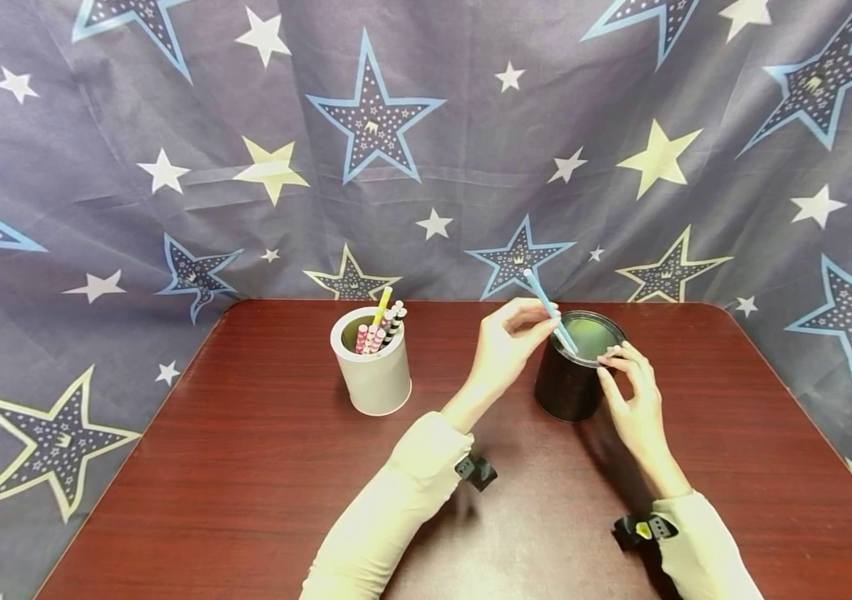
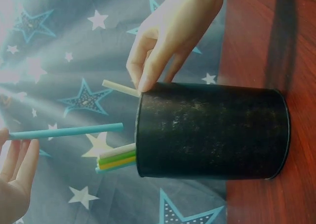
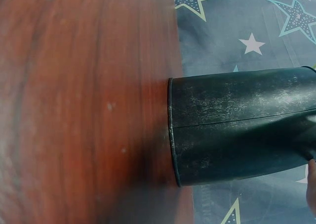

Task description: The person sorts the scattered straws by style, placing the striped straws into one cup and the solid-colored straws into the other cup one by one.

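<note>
Up close, the left wrist view alone shows straws (image 2: 116, 160) inside the black can (image 2: 212, 130), the left hand (image 1: 504, 343) pinching a blue straw (image 1: 549, 310).

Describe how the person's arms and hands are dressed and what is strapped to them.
Both arms wear long cream-coloured sleeves reaching the wrists: the left sleeve and the right sleeve. A small black strap-mounted device sits under the left wrist, and a similar black strap with a yellowish tag wraps the right wrist. The left hand and right hand are bare, with no gloves or rings visible.
</note>
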Demonstrator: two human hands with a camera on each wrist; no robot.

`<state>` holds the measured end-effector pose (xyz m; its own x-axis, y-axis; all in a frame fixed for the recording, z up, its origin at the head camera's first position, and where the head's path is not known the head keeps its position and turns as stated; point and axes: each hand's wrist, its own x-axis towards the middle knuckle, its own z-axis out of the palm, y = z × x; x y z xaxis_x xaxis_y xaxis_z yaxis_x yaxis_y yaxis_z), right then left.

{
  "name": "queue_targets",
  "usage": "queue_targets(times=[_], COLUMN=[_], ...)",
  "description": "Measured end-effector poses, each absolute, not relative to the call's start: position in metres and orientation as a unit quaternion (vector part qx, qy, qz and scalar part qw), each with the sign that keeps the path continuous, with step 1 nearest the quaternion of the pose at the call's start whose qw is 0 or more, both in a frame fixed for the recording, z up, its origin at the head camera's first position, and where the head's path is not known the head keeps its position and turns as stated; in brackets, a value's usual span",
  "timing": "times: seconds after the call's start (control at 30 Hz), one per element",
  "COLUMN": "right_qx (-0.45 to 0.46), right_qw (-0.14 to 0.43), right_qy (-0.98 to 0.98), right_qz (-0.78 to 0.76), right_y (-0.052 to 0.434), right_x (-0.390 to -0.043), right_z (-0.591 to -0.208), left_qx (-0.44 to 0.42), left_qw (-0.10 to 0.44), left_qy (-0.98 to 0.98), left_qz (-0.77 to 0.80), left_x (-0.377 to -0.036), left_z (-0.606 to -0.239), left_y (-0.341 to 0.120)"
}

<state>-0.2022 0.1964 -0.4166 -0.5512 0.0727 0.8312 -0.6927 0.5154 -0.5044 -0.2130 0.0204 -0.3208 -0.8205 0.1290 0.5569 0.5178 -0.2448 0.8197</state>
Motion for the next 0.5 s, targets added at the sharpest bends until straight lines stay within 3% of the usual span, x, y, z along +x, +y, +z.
queue_targets(times=[0.5], right_qx=[0.207], right_qw=[0.429], right_qy=[-0.757], right_qz=[0.447], right_y=[0.197], right_x=[-0.203], right_z=[-0.417], left_qx=[-0.270], left_qw=[0.115], left_qy=[-0.643], left_qz=[-0.707], left_x=[-0.224], left_z=[-0.339], left_y=[0.033])
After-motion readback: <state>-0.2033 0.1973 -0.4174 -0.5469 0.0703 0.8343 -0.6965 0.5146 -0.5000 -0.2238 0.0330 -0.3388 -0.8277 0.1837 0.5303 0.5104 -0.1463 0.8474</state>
